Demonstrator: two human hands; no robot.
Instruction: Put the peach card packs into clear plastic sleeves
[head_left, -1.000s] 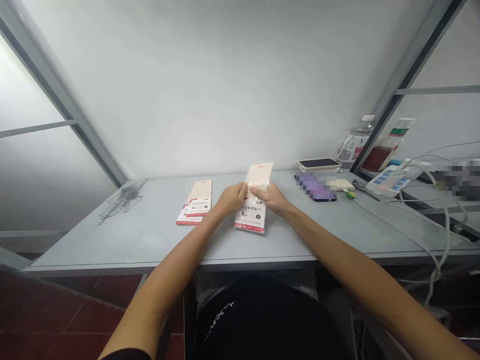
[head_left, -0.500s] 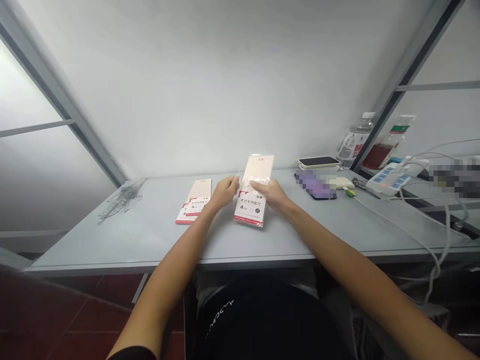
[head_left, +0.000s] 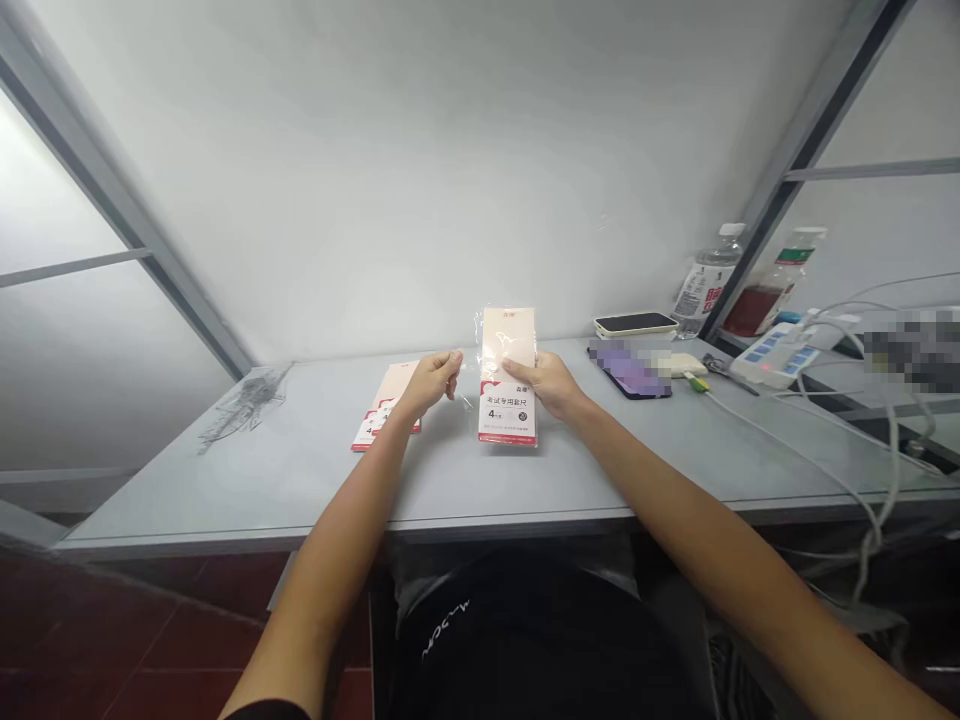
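The head view shows a long grey desk [head_left: 300, 500] across the middle of the frame. At its centre, a flat, pale pink and white packet with red trim, in clear plastic [head_left: 508, 410], is held upright. Similar pink and white packets [head_left: 401, 381] lie overlapping left of centre, partly hidden by the left forearm. The right hand [head_left: 553, 385] grips the held packet's right edge, thumb across its front. The left hand [head_left: 436, 382], fingers curled in, is near its left edge; whether it pinches clear film cannot be told. A pale-cased black phone [head_left: 636, 324] lies right of centre.
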